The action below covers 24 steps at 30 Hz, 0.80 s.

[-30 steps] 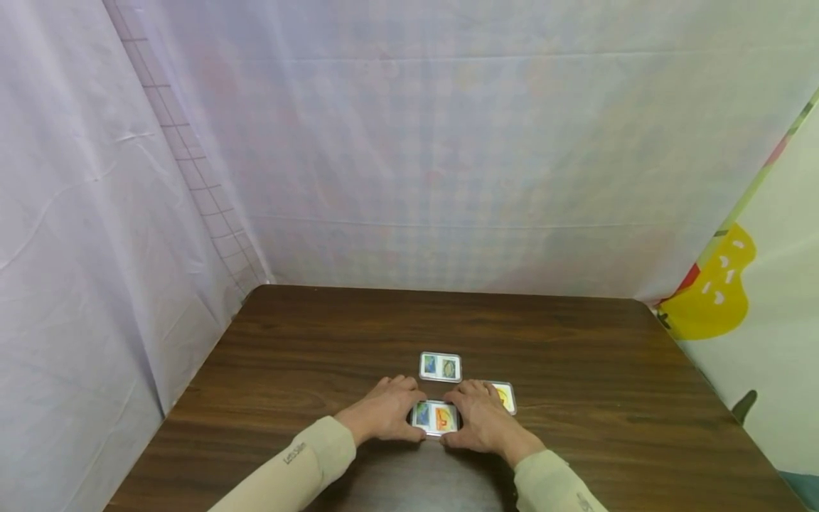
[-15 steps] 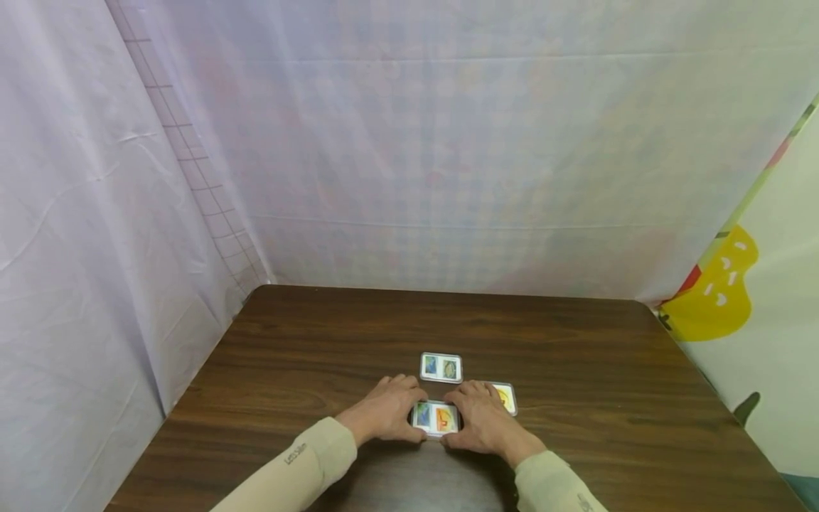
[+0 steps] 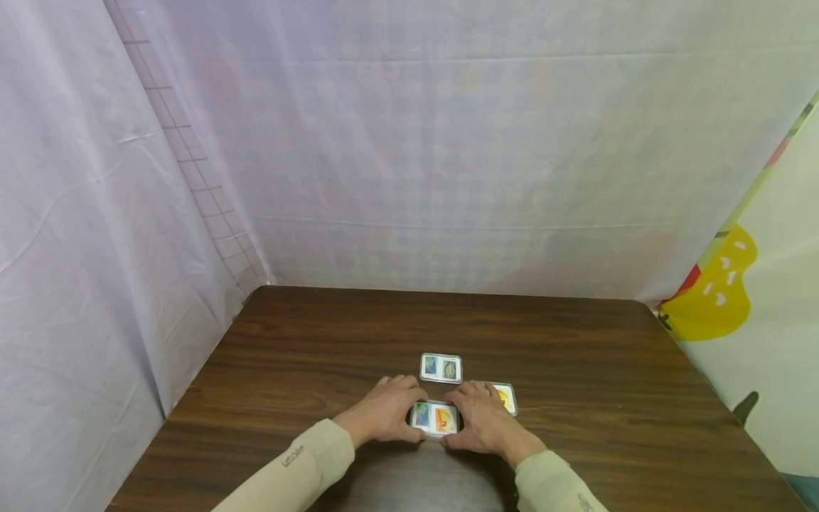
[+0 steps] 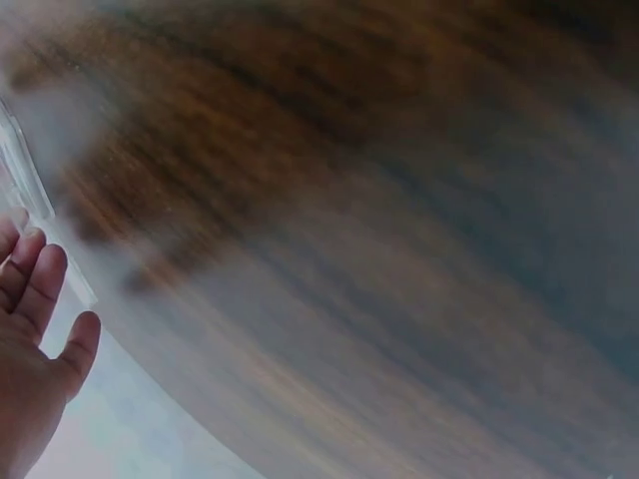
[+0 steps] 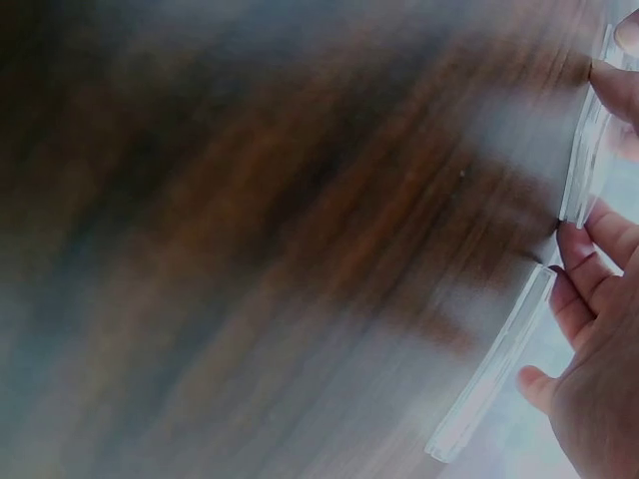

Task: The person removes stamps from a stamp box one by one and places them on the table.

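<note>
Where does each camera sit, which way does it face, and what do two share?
Head: worn on the head, facing forward and down at the table and three cards; left hand, right hand and sleeves show.
Left wrist: worn there, facing mostly table; left hand at left edge.
Right wrist: worn there, facing mostly table; right hand at right edge.
Head and right wrist share table, right hand.

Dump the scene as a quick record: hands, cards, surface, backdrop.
left hand: fingers and thumb at left end of near card
right hand: fingers and thumb at right end of near card
far card: flat, beyond near card, untouched
side card: partly hidden by right hand; contact unclear
surface: brown table
backdrop: pale curtain
</note>
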Each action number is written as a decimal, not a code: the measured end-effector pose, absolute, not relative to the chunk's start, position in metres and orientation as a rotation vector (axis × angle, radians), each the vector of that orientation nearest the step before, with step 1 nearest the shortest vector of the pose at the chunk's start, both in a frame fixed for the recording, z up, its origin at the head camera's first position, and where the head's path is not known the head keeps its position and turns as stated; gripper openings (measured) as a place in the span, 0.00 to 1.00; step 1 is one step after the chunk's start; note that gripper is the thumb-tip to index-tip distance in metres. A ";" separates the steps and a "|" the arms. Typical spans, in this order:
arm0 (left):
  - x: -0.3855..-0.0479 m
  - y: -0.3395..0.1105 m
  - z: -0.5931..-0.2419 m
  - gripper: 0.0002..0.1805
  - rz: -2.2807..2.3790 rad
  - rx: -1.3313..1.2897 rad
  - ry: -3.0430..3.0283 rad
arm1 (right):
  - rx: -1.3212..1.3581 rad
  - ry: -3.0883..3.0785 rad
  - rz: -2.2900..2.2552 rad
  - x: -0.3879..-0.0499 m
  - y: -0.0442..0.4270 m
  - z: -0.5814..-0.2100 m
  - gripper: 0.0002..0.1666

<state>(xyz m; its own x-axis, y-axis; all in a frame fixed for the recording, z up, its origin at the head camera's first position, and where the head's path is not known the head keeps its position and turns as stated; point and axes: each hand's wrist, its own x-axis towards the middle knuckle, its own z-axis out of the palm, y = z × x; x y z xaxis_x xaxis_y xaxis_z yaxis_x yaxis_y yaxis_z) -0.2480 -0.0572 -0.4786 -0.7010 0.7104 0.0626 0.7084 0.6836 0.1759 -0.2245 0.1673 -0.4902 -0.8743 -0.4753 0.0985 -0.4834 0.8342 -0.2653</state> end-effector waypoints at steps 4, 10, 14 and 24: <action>-0.248 -0.060 -0.478 0.31 0.307 1.226 2.870 | 0.778 -2.984 0.444 -0.224 0.167 -0.490 0.39; -0.250 -0.064 -0.476 0.30 0.342 1.210 2.855 | 0.776 -2.993 0.454 -0.225 0.168 -0.490 0.40; -0.252 -0.068 -0.475 0.30 0.365 1.204 2.850 | 0.770 -3.006 0.460 -0.225 0.168 -0.490 0.41; -0.256 -0.090 -0.470 0.31 0.434 1.145 2.879 | 0.811 -2.960 0.466 -0.224 0.170 -0.491 0.37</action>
